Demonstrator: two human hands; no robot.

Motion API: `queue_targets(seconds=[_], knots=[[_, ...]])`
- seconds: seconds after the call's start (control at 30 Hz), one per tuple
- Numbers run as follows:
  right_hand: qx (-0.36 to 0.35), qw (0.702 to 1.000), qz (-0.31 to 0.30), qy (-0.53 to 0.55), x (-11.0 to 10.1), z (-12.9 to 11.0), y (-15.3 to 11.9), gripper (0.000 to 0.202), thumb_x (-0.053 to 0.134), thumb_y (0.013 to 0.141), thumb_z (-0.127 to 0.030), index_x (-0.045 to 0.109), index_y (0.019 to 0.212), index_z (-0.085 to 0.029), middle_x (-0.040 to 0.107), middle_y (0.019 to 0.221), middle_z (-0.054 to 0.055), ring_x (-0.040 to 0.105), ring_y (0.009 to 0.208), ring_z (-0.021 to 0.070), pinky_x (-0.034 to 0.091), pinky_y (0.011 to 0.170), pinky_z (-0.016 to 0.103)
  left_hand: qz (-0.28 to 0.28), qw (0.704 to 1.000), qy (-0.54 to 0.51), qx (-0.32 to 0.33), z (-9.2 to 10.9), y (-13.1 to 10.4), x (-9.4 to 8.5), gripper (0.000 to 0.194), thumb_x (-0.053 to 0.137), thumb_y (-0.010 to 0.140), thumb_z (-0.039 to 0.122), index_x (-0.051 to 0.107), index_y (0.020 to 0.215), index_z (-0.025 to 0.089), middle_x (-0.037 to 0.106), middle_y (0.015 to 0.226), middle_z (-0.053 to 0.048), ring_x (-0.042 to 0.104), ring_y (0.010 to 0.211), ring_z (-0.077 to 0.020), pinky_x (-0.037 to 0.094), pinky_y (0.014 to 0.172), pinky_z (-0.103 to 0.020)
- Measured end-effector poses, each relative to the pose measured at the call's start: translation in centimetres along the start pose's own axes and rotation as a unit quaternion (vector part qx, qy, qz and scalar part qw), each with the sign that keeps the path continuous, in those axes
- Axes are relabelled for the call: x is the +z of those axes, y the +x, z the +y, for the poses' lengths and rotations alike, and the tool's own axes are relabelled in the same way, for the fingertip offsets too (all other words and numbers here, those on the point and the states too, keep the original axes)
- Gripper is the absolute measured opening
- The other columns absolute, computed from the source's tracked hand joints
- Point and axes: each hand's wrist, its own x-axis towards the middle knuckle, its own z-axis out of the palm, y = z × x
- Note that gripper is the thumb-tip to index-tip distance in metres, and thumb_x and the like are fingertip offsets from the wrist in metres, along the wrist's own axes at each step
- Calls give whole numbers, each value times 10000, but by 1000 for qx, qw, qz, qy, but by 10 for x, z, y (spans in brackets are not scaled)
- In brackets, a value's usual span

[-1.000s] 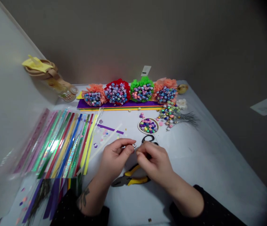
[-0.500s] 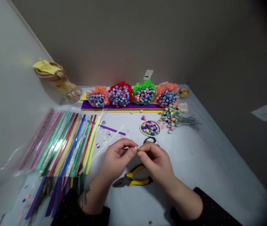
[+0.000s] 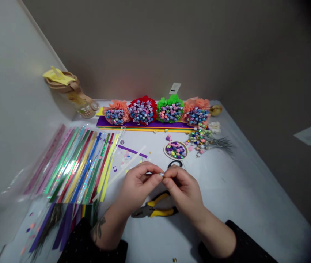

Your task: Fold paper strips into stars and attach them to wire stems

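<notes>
- Faced a grey wall [image 3: 122,44] behind a white table [image 3: 243,190].
- Pinched a tiny shiny piece [image 3: 161,174] between left hand [image 3: 140,180] and right hand [image 3: 185,186], thumb against forefinger on each.
- Held it near yellow-handled pliers [image 3: 159,212] and a dish [image 3: 164,150] of small coloured stars [image 3: 176,149].
- Saw four ruffled bouquets [image 3: 142,111] beyond.

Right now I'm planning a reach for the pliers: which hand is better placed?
Probably the right hand: the handles of the pliers extend toward it, while their dark head points left. It and the left hand meet at a small shiny piece, so the right may need to release it.
</notes>
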Motion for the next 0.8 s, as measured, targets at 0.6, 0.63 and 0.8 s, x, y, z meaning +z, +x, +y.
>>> queue_targets(seconds=[0.6,0.63,0.8], knots=[[20,1000,4,14,-2,-1,-1,132,557,810,-198,551,678,-190,526,622,-7,484,581,126,387,544,242,15,999,35,26,2,-2,4,75,640,772,228,682,769,166,641,766,-34,596,725,-139,492,644,-224],[32,999,5,23,-2,-1,-1,138,563,806,-210,551,671,-189,527,618,-8,481,574,124,389,538,239,14,999,35,26,1,-2,4,75,642,769,228,685,768,167,644,766,-34,599,727,-140,491,646,-225],[102,993,-1,55,0,-2,1,120,593,776,-275,586,697,-185,542,601,-9,473,541,119,386,500,224,39,999,5,-9,0,-2,4,104,641,757,253,678,782,160,666,780,-36,613,693,-137,495,610,-221]])
